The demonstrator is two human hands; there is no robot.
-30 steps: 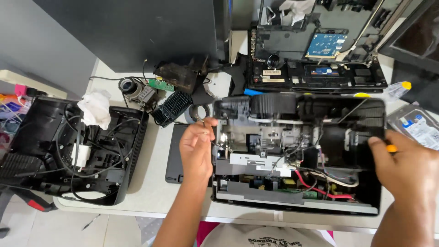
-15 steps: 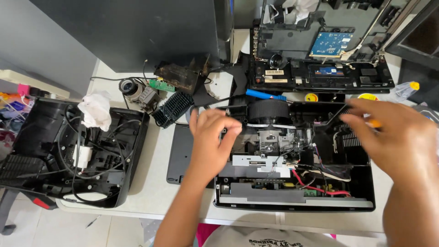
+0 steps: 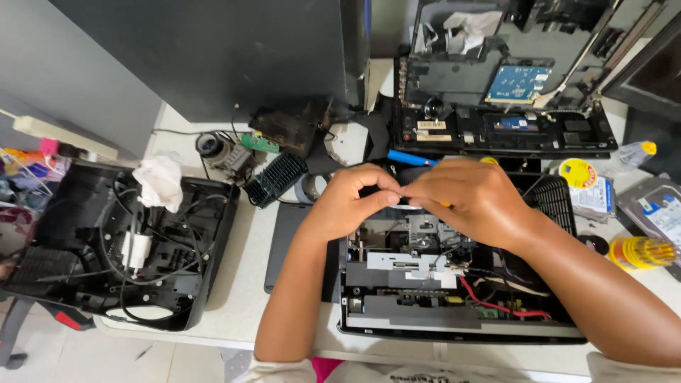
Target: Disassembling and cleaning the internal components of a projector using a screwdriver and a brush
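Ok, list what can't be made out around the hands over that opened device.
Head view only:
- What the left hand and right hand pinch: hidden by the fingertips; a yellow sliver shows.
- Opened device: upper middle covered by both hands.
- Laptop chassis behind: cut off by the top edge.
- Hard drive: cut by the right edge.

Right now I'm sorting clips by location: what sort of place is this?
Probably an electronics repair bench. Both hands work over an opened device with exposed wiring, a second gutted black casing lies on the table, and a dismantled laptop sits behind.
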